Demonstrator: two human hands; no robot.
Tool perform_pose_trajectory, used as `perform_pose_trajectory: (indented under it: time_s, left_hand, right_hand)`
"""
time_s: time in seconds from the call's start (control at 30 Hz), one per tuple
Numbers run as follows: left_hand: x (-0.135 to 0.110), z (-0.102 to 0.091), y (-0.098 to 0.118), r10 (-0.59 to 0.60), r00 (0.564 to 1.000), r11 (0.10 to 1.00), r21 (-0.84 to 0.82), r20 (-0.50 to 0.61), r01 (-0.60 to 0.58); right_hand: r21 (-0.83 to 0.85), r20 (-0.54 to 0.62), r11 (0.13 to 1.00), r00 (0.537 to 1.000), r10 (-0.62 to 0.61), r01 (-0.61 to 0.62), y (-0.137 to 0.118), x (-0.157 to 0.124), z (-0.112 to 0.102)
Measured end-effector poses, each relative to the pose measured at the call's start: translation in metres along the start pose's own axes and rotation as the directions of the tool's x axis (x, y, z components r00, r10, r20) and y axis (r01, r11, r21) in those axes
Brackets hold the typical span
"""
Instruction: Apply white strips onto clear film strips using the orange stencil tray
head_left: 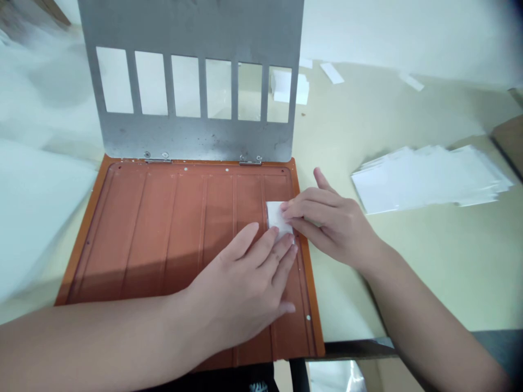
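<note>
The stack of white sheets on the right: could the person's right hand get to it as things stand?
Probably yes. Only tabletop lies between the right hand and the stack of white sheets, though its fingers now rest on a small white piece.

My desk (412, 272) is pale cream, and the orange hinged tray (143, 228) lies flat on it. To the right of the tray sits a loose, fanned stack of white sheets (429, 179). Beyond the tray, past its upright windowed steel plate (192, 141), lie a small white pile (303, 90) and stray paper strips (332, 73).
</note>
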State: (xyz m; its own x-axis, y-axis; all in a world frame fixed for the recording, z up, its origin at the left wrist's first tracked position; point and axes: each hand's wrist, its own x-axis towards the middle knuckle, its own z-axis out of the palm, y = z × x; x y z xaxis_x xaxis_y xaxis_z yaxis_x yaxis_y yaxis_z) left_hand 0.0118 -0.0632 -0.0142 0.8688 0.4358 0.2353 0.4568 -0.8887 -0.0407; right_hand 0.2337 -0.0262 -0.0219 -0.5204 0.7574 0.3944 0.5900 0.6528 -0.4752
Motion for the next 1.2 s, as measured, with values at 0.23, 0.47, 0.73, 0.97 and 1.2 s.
perform_pose_trajectory:
  time_s: [0.23,0.47,0.73,0.97,1.2]
  left_hand:
    - [-0.0002,-0.0023,0.0022,0.020,1.000,1.000,0.018,0.007,-0.021]
    - [0.0008,-0.0038,-0.0005,0.031,0.999,0.999,0.019,0.020,-0.032]
    - [0.0010,-0.0046,0.0022,0.003,0.999,1.000,0.004,0.041,-0.004]
    - [0.0012,-0.0076,0.0031,-0.008,0.999,1.000,0.000,0.048,0.009]
    - [-0.0001,-0.0056,0.0058,-0.019,0.999,1.000,0.008,0.045,0.019]
  right_hand:
    - [0.019,0.000,0.999,0.999,-0.035,0.035,0.0006,-0.0046,-0.0006]
    - [-0.006,0.014,0.997,0.997,-0.077,0.077,0.0007,-0.0062,-0.0010]
    - [-0.019,0.036,0.997,0.997,-0.069,0.069,-0.0024,-0.0064,-0.0043]
    - [-0.059,0.053,0.995,0.995,-0.082,0.085,-0.0046,-0.0073,-0.0064]
    - [-0.094,0.083,0.988,0.990,-0.114,0.122,-0.0047,-0.0068,-0.0067]
